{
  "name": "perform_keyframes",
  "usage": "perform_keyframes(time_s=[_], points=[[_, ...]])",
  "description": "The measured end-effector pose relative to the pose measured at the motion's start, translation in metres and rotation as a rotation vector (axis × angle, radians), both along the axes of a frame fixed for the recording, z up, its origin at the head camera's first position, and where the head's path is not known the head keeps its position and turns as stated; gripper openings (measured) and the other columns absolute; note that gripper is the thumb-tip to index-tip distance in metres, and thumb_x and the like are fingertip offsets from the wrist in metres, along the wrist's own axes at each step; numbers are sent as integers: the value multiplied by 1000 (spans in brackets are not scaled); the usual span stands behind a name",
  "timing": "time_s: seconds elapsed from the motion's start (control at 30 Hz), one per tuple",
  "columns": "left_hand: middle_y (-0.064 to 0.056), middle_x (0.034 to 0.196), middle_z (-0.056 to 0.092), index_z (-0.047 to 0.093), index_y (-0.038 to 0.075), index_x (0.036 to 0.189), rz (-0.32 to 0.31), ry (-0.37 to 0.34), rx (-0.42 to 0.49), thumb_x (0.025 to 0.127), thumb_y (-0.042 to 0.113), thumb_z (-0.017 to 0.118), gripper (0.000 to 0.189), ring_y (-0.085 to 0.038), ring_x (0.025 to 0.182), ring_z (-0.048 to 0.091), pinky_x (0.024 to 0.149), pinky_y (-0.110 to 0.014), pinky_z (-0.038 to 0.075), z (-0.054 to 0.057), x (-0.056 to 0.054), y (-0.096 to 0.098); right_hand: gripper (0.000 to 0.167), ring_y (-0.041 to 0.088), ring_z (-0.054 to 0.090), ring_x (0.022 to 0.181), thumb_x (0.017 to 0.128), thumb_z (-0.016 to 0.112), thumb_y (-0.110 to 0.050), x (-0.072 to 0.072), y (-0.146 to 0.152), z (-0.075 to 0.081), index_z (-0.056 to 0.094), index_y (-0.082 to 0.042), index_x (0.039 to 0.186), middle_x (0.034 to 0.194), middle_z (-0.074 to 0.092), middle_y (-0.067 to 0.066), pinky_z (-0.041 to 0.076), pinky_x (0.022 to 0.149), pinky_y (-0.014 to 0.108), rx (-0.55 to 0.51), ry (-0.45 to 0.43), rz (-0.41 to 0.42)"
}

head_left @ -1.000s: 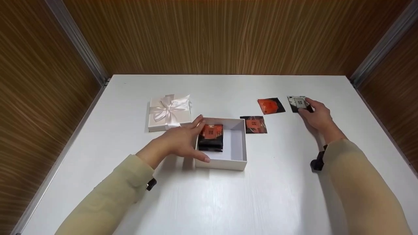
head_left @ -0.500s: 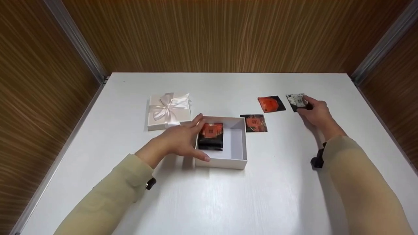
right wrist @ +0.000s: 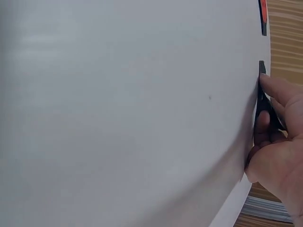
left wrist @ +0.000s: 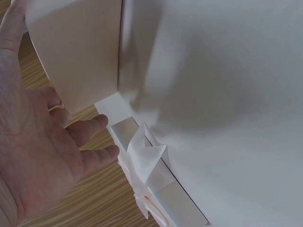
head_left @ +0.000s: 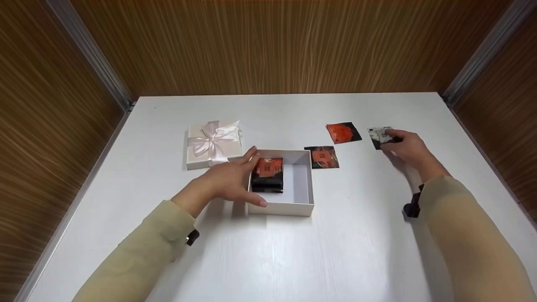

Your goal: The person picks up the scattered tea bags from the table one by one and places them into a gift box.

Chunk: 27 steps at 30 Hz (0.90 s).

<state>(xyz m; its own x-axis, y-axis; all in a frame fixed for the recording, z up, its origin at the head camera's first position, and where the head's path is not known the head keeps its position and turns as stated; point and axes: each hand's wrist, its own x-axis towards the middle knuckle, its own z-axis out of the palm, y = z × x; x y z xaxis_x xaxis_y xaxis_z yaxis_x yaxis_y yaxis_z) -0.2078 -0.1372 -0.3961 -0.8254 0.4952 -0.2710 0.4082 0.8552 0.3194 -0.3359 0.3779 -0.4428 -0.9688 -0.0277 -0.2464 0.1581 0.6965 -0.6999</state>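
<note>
My left hand (head_left: 228, 180) spans the left side of an open white gift box (head_left: 281, 209), thumb along the front wall and fingers at the far left corner. In the left wrist view its fingers lie nearly straight beside the box's outer wall (left wrist: 80, 52). Black-and-red sachets (head_left: 267, 176) lie stacked in the box's left half. At the far right my right hand (head_left: 413, 153) pinches a black-and-white sachet (head_left: 374, 137) between thumb and fingers. The right wrist view shows this sachet (right wrist: 261, 101) bent slightly up in the grip, close to the tabletop.
A gift-box lid (head_left: 193, 159) with a pale pink ribbon bow (head_left: 211, 140) sits behind my left hand. One black-and-red sachet (head_left: 324, 157) lies at the box's right side, another orange-and-black sachet (head_left: 344, 132) farther back. Wood-grain panels (head_left: 268, 46) enclose the white table.
My right hand has closed farther over the black-and-white sachet, which has turned slightly. The left hand stays at the box. The whole view has shifted a little.
</note>
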Motion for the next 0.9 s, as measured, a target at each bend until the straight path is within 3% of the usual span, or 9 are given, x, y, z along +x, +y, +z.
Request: perform_keyframes(time_s=[0.17,0.23,0.33,0.43,0.7,0.9], points=[[5,178,-8,8,17,172,1,0,0,69,94,70,143,-37,142,52,102,-49,52,-1,0,0,81,44,25,157,108,53,-54,10,3,3,33,0,165,169,27,29,30,123,55,-92,-22,-51],[6,177,-8,8,18,172,8,-5,-1,68,94,69,143,-37,143,51,103,-49,52,-1,0,0,80,43,23,157,109,49,-55,13,4,3,35,1,163,169,28,28,28,124,55,-118,-19,-65],[8,177,-9,8,19,172,18,-12,-3,67,95,69,143,-37,146,47,107,-51,50,0,0,1,67,42,27,156,111,51,-42,18,5,4,41,1,161,168,30,28,34,121,50,-118,2,-58],[8,177,-8,8,18,172,21,-11,-2,68,94,70,143,-38,149,43,108,-52,49,0,0,1,56,39,34,149,111,55,-28,23,6,4,46,-3,160,168,31,28,40,108,39,-106,20,-44],[7,178,-8,7,19,172,23,-19,-4,68,94,70,143,-37,150,42,105,-52,51,1,1,0,61,30,46,132,109,58,-18,31,11,1,38,-11,166,163,35,30,47,89,22,-141,1,-34],[6,178,-7,7,18,172,14,-14,-17,69,93,70,143,-36,145,48,104,-51,51,0,0,2,62,31,39,139,109,58,-15,39,9,7,35,-7,166,166,30,28,48,91,13,-204,27,-3]])
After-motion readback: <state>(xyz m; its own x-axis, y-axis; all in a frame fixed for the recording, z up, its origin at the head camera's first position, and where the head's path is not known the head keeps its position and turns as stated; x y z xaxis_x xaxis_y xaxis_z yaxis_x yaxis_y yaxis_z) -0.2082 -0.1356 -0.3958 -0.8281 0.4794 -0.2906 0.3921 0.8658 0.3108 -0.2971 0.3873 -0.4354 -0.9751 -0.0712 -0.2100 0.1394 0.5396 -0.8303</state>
